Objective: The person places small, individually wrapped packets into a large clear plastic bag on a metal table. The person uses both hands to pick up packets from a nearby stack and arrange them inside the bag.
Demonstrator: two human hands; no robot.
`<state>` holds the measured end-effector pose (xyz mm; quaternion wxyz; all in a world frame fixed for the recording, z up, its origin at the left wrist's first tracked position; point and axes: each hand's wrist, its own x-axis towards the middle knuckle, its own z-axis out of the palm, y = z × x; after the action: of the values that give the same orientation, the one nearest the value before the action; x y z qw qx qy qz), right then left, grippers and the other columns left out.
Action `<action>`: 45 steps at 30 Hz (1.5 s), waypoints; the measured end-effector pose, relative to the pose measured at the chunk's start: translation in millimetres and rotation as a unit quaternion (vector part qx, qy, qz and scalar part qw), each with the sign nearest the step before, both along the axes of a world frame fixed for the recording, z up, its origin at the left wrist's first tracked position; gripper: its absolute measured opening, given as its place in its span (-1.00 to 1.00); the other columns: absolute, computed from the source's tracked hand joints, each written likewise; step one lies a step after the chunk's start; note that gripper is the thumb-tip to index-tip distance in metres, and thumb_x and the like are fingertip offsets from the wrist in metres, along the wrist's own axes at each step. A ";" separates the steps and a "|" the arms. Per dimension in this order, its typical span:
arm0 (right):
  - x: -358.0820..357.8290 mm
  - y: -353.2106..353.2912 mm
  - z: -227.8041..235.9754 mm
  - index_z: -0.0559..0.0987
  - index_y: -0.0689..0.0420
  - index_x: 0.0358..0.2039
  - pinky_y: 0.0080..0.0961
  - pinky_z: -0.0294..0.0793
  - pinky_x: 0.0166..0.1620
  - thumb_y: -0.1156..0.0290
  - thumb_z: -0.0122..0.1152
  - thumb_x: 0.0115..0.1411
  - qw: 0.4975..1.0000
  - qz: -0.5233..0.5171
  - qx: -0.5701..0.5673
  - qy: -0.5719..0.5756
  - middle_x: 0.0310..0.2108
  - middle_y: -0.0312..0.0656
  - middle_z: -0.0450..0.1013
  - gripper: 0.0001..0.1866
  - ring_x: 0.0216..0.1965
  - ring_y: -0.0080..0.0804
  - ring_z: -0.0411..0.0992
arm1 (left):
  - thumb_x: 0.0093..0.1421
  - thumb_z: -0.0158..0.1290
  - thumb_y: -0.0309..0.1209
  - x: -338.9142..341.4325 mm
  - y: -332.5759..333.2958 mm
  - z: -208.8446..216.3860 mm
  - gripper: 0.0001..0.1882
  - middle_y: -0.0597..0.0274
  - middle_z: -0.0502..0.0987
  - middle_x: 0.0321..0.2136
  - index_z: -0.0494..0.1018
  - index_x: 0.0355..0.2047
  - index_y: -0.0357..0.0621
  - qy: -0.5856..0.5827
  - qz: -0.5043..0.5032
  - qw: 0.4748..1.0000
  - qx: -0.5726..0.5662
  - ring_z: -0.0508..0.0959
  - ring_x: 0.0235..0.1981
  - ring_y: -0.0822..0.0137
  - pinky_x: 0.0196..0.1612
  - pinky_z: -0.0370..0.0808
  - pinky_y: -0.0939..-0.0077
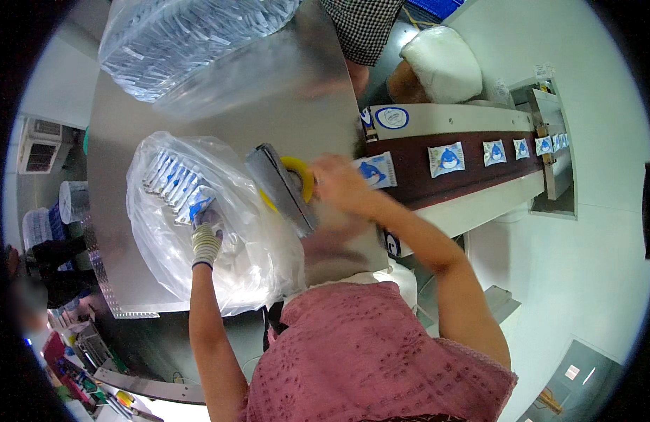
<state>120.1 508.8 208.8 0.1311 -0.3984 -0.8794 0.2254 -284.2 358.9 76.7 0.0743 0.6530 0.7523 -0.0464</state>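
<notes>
Blurred right grip (339, 186), its hold unclear, and far plastic bag (177, 49) partly beyond top edge

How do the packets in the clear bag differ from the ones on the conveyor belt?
The bag packets sit close together in a row inside the clear bag, while the belt packets are spaced apart along the dark belt. The bag packets mostly show only narrow strips; the belt packets lie flat with their faces showing. Both look whitish with blue printing.
</notes>
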 end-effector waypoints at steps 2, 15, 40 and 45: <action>66.8 27.7 1.0 0.48 0.13 -0.12 -0.18 0.29 0.05 0.32 0.18 0.04 0.992 -0.084 -0.041 -0.087 -0.15 0.01 0.43 -0.64 -0.01 -0.05 0.32 | -0.05 0.15 -0.14 4.0 2.4 5.3 -0.56 -0.19 0.49 -0.23 0.45 -0.26 -0.23 0.016 -0.041 0.998 0.047 0.49 -0.17 -0.05 -0.06 0.42 0.14; 115.5 73.4 -12.7 0.48 0.16 -0.19 -0.31 0.30 0.01 0.21 0.45 -0.18 0.969 0.113 -0.183 -0.117 -0.22 -0.08 0.42 -0.46 -0.04 -0.11 0.33 | -0.04 0.13 -0.21 26.4 12.5 48.8 -0.53 -0.24 0.42 -0.09 0.43 -0.17 -0.28 -0.067 0.064 0.991 -0.099 0.42 -0.04 -0.08 0.02 0.38 0.17; -21.0 -64.9 66.2 0.19 0.28 0.12 -0.39 0.30 0.10 0.30 0.52 -0.30 0.869 -0.015 -0.444 0.218 -0.04 -0.04 0.39 -0.02 0.02 -0.24 0.37 | 0.01 0.10 -0.22 26.4 -18.6 35.7 -0.36 0.13 0.16 0.21 0.25 0.14 0.06 -0.068 0.019 0.991 -0.114 0.12 0.24 0.04 0.21 0.18 0.15; -196.6 -40.2 52.0 0.14 0.25 0.18 -0.34 0.22 0.16 0.16 0.51 -0.32 0.946 0.199 -0.247 0.066 0.06 0.08 0.29 0.07 0.11 -0.09 0.27 | 0.09 0.03 -0.20 26.9 -13.0 20.3 -0.35 0.13 0.14 0.23 0.17 0.19 -0.03 -0.148 0.006 0.987 -0.064 0.11 0.26 0.14 0.28 0.07 0.28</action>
<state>-76.5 468.6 260.9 0.0393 -0.2195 -0.8469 0.4827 -257.2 345.9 97.0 0.2267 0.6423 0.7322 0.0032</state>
